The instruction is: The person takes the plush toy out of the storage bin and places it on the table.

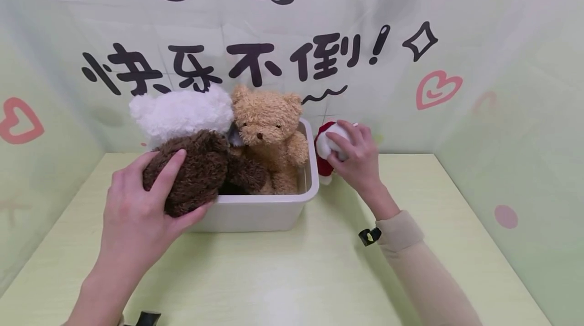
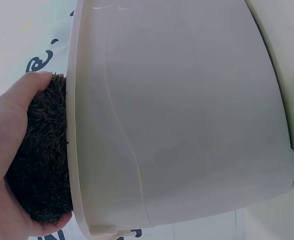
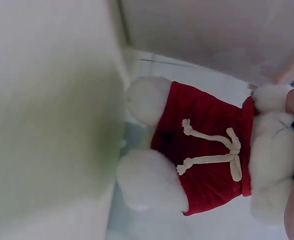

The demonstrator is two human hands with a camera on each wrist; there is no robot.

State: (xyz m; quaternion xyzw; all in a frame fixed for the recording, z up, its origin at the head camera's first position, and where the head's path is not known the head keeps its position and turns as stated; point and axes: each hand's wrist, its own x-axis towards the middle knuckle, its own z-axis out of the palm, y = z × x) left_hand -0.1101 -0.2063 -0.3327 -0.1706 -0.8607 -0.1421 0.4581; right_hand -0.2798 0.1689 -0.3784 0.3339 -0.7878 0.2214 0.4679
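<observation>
My left hand grips the head of a dark brown teddy bear at the near left rim of a white bin. In the left wrist view its dark fur lies between thumb and fingers, just past the rim. Right of the bin, my right hand holds a white plush toy in red clothing by its head. The right wrist view shows its red shorts with a cream drawstring bow and two round white feet. A light brown teddy bear and a fluffy white plush sit in the bin.
The bin stands on a pale wooden table near its back edge. Behind it hangs a white backdrop with large black characters and pink hearts. Pale green side panels flank the table.
</observation>
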